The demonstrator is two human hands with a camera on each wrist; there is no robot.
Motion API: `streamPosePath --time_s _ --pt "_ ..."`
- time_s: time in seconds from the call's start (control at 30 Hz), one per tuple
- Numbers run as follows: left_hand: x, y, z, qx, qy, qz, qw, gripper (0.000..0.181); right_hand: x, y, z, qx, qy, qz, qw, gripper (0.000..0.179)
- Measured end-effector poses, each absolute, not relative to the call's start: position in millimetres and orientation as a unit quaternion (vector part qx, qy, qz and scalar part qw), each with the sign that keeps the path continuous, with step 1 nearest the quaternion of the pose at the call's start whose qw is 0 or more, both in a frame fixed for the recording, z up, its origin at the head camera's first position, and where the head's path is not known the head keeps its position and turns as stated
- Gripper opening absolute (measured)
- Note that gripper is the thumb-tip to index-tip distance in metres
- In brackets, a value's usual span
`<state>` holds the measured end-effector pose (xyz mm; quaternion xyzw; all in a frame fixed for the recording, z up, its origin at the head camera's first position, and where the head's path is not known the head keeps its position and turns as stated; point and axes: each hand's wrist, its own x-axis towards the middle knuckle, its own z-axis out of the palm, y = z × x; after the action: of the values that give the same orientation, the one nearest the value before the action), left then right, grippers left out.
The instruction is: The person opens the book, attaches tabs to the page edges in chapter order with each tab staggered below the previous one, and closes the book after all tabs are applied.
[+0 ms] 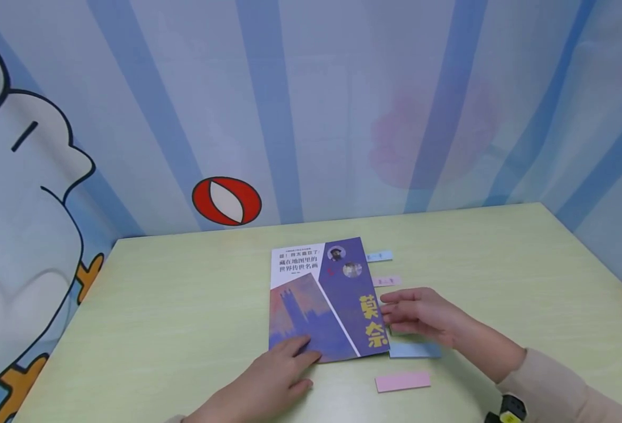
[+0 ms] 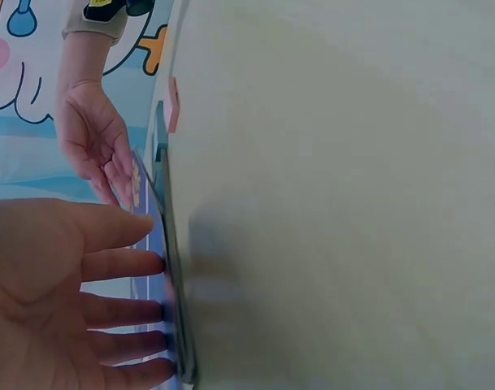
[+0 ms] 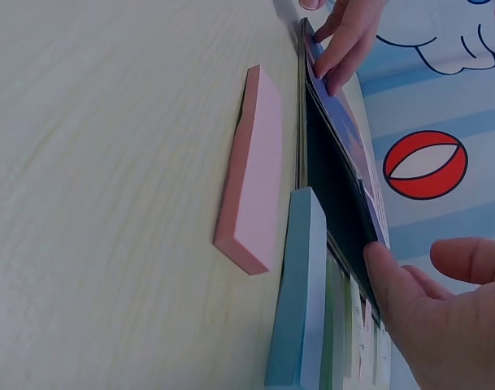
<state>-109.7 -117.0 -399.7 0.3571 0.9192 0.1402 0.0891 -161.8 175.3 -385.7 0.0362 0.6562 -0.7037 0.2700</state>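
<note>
A closed paperback book (image 1: pixel 311 317) with a purple and white cover lies on the table. My left hand (image 1: pixel 268 376) rests its fingers on the lower left of the cover. At the book's right edge, my right hand (image 1: pixel 427 314) touches the cover with loosely extended fingers. In the right wrist view the front cover (image 3: pixel 345 122) stands slightly raised from the pages, a fingertip at its edge and the thumb apart from it. A blue paper tab (image 1: pixel 379 256) and a pink paper tab (image 1: pixel 387 281), both with handwriting, stick out from the book's right side.
A blue sticky-note pad (image 1: pixel 415 351) lies against the book's lower right edge. Nearer the front is a pink sticky-note pad (image 1: pixel 403 382). The pale table (image 1: pixel 184 305) ends at a cartoon-printed curtain (image 1: pixel 332 117) behind and at the sides.
</note>
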Motion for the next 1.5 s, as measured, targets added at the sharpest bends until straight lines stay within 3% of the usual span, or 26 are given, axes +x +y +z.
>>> streamPosePath --time_s 0.13,0.3,0.53,0.6,0.7,0.83,0.93,1.33,1.5 --pt "-116.2 -118.9 -395.2 0.351 0.917 0.154 0.111 0.040 -163.8 172.9 -384.1 0.019 0.690 -0.680 0.247 0.048" --pt "-127.3 -121.6 -397.4 0.353 0.915 0.177 0.081 0.039 -166.8 165.5 -381.8 -0.046 0.798 -0.574 0.176 0.043" --pt "-148.7 -117.0 -401.5 0.353 0.918 0.157 0.085 0.046 -174.0 140.4 -385.5 -0.269 0.919 -0.284 0.045 0.054" --pt "-154.5 -113.9 -401.4 0.352 0.920 0.145 0.098 0.049 -175.6 132.7 -387.7 -0.326 0.916 -0.227 0.050 0.064" --pt "-159.8 -109.8 -400.9 0.352 0.921 0.129 0.108 0.052 -178.0 123.6 -391.5 -0.370 0.904 -0.188 0.102 0.075" --pt "-161.0 -105.7 -400.8 0.358 0.921 0.110 0.104 0.056 -180.3 118.1 -394.7 -0.362 0.895 -0.171 0.196 0.080" --pt "-160.3 -103.8 -400.7 0.353 0.924 0.102 0.103 0.058 -182.0 116.4 -396.1 -0.351 0.891 -0.170 0.231 0.078" --pt "-162.3 -114.6 -403.8 0.352 0.926 0.093 0.104 0.056 -185.2 116.0 -394.9 -0.343 0.895 -0.183 0.219 0.071" --pt "-164.7 -134.6 -401.5 0.314 0.939 0.111 0.085 0.059 -185.2 131.5 -388.4 -0.369 0.897 -0.184 0.161 0.062"
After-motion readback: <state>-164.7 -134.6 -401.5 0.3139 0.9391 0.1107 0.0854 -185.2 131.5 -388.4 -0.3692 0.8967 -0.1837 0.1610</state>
